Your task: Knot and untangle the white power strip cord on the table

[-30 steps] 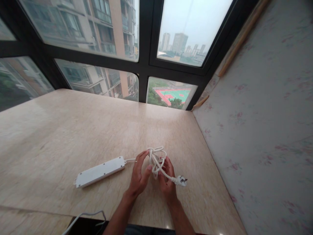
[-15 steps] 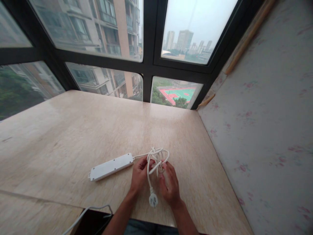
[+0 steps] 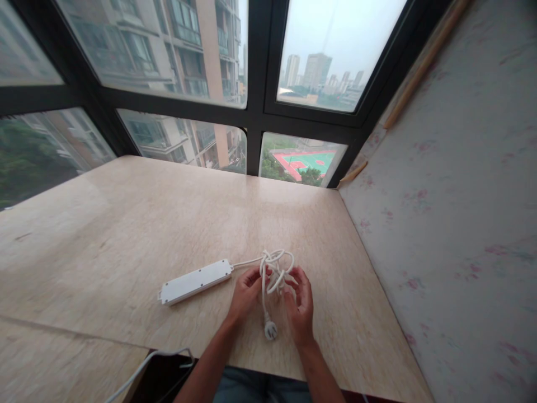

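Observation:
A white power strip [image 3: 196,282] lies face down on the pale counter, left of my hands, with screws showing on its back. From its right end runs a white power cord [image 3: 277,256], gathered into a loose, tangled bundle of loops. My left hand [image 3: 245,294] grips the bundle's left side between thumb and fingers. On the right side, my right hand [image 3: 301,302] curls its fingers against the loops, thumb a little apart; its fingertips are partly hidden by the cord. The plug [image 3: 271,330] hangs down between my wrists, prongs facing me.
The marbled counter [image 3: 168,224] reaches to dark-framed windows [image 3: 254,140]. A flowered wall [image 3: 440,235] borders it on the right. At the lower left, another white cable [image 3: 142,364] passes over a dark gap at the counter's front edge.
Both hands have shifted slightly right and away from me with the cord bundle. The plug has risen a little, and the power strip sits slightly further right in view. My right fingers have spread somewhat.

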The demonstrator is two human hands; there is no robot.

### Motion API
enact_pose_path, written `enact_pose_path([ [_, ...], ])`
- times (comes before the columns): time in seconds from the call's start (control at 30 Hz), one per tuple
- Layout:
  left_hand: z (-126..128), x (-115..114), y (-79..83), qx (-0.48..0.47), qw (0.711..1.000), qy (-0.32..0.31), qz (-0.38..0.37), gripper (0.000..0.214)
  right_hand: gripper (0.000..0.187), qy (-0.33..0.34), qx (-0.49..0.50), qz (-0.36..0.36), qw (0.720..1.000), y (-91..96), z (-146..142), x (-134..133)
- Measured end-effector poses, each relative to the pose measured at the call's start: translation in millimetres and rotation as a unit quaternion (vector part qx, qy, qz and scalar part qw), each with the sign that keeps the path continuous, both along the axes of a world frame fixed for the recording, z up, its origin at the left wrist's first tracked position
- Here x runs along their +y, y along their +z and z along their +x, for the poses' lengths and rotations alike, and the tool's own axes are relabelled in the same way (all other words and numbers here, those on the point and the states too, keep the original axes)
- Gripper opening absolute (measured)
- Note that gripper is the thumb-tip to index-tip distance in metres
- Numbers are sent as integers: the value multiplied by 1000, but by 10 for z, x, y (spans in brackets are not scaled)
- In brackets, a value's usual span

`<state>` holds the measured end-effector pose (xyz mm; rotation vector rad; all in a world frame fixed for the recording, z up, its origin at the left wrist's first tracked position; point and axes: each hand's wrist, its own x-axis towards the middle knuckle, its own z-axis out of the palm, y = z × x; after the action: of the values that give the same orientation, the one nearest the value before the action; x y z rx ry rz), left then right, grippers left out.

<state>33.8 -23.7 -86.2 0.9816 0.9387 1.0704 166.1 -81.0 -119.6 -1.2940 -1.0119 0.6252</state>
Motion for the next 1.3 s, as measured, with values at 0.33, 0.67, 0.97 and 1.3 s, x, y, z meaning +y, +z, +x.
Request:
enact_pose_path([
  [0.33,-39,24,-84,-97,995,-18,-21,34,32,-39,57,-46,997,99,47,-46],
  [0.67,-37,23,-67,-28,999,13,-44,32,28,-37,71,-71,994,101,46,-20],
  [0.97,-31,-3,13,-36,999,3,-34,35,25,32,-34,-95,994,113,9,-328],
  [1.3,2,-25,-5,8,999,-18,39,34,64,122,-257,-81,955,131,-105,-595],
])
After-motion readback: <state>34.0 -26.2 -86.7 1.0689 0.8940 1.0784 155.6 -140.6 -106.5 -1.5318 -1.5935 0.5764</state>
